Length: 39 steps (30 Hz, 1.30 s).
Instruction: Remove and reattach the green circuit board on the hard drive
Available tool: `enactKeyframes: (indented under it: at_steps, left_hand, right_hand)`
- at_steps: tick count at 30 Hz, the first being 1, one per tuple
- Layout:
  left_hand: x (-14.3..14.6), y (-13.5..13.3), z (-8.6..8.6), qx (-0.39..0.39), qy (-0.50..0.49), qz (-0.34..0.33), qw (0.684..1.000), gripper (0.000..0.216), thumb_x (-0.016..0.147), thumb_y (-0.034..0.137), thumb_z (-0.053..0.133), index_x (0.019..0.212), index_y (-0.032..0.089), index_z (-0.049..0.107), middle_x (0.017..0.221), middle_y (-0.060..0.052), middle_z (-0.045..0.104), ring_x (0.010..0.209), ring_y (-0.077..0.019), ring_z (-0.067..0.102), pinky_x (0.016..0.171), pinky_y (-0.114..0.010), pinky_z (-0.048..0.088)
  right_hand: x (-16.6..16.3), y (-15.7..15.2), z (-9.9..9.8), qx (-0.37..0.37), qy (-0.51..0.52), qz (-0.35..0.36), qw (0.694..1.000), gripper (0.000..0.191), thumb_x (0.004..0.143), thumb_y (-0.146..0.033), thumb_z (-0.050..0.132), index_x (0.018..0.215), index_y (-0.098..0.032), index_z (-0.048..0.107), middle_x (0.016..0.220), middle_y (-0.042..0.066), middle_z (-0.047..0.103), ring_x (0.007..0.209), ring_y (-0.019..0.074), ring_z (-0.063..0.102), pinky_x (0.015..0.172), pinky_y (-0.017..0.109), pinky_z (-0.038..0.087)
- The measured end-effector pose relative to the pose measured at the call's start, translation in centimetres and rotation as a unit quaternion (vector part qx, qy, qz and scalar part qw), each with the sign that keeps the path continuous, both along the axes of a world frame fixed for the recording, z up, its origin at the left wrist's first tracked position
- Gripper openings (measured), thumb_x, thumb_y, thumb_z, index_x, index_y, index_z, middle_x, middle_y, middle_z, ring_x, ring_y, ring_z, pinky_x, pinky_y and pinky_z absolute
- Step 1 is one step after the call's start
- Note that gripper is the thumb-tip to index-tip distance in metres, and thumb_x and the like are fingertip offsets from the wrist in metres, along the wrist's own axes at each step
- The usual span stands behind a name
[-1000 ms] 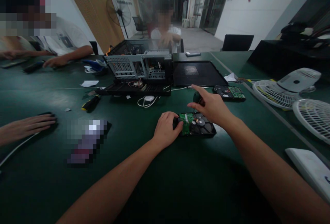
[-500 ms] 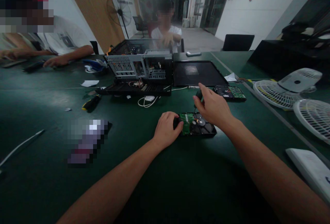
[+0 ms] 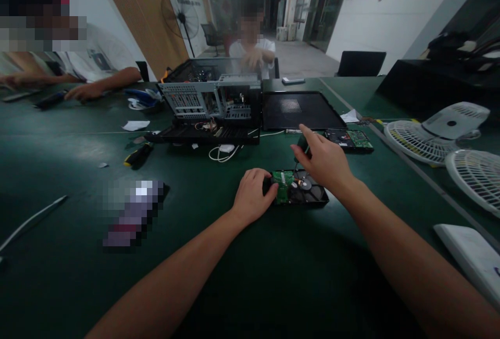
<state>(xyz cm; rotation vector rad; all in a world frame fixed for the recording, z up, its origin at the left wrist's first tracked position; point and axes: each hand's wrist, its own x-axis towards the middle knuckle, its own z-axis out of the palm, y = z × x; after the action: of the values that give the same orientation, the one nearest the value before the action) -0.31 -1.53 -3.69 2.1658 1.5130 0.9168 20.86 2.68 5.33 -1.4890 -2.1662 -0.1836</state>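
1. Our left hand (image 3: 255,196) pinches the left end of the hard drive (image 3: 318,197), which lies flat on the counter (image 3: 265,276), circuit board (image 3: 282,185) up.
2. Our right hand (image 3: 326,162) is wrapped round a screwdriver (image 3: 301,145), index finger poking out, shaft angled down by the board's edge; can't tell if the tip touches.
3. We've got an open computer case (image 3: 191,102) farther back.

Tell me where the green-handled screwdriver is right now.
In the head view, the green-handled screwdriver is right of centre, held in the right hand, its shaft angled down toward the hard drive that the left hand holds.
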Motion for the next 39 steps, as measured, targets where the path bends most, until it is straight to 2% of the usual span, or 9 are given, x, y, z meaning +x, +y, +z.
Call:
enactKeyframes:
  at_steps: [7,14,19,26,33,39]
  left_hand:
    - [0.0,0.0,0.1,-0.001,0.004,-0.003,1.000,0.022,0.096,0.035,0.063,0.113,0.021,0.062,0.115,-0.009,0.066,0.113,-0.0282,0.058,0.100,-0.047,0.050]
    - [0.0,0.0,0.0,0.005,0.006,-0.003,1.000,0.022,0.096,0.035,0.063,0.113,0.021,0.062,0.116,-0.008,0.066,0.114,-0.0273,0.058,0.102,-0.045,0.048]
    - [0.0,0.0,0.0,-0.003,0.006,0.000,1.000,0.023,0.096,0.036,0.063,0.114,0.021,0.063,0.116,-0.008,0.066,0.114,-0.0274,0.058,0.102,-0.045,0.049]
    - [0.0,0.0,0.0,-0.004,0.005,0.000,1.000,0.023,0.096,0.035,0.064,0.114,0.021,0.063,0.116,-0.008,0.066,0.114,-0.0272,0.058,0.102,-0.045,0.049]
    - [-0.1,-0.1,0.2,-0.002,0.004,-0.001,1.000,0.023,0.096,0.035,0.063,0.114,0.021,0.063,0.116,-0.008,0.065,0.114,-0.0275,0.058,0.101,-0.046,0.049]
    - [-0.1,-0.1,0.1,0.007,0.004,-0.002,1.000,0.022,0.095,0.034,0.064,0.113,0.021,0.063,0.115,-0.008,0.066,0.113,-0.0271,0.058,0.101,-0.045,0.049]
  right_hand:
    - [0.0,-0.1,-0.1,0.014,-0.027,-0.009,1.000,0.064,0.103,-0.046,0.043,0.158,-0.014,0.042,0.119,0.018,0.073,0.087,0.0283,0.069,0.072,0.039,0.048]
    - [0.0,-0.1,-0.3,0.045,-0.047,-0.017,0.998,0.061,0.103,-0.048,0.042,0.155,-0.017,0.046,0.113,0.015,0.074,0.078,0.0234,0.066,0.066,0.034,0.043]
    - [-0.1,-0.3,0.0,0.044,-0.049,-0.015,0.998,0.059,0.103,-0.047,0.042,0.152,-0.015,0.049,0.119,0.016,0.073,0.080,0.0247,0.067,0.067,0.036,0.046]
    - [-0.4,-0.6,0.3,0.053,-0.044,-0.002,0.998,0.057,0.101,-0.036,0.040,0.152,-0.010,0.048,0.124,0.018,0.071,0.093,0.0281,0.068,0.071,0.038,0.050]
    - [-0.4,-0.5,0.4,0.047,-0.072,-0.041,0.995,0.058,0.101,-0.038,0.040,0.152,-0.012,0.049,0.116,0.018,0.072,0.084,0.0282,0.067,0.064,0.038,0.046]
    - [-0.1,-0.6,0.9,0.046,-0.087,-0.055,0.994,0.055,0.101,-0.040,0.042,0.148,-0.015,0.054,0.117,0.016,0.074,0.082,0.0280,0.068,0.063,0.037,0.045]
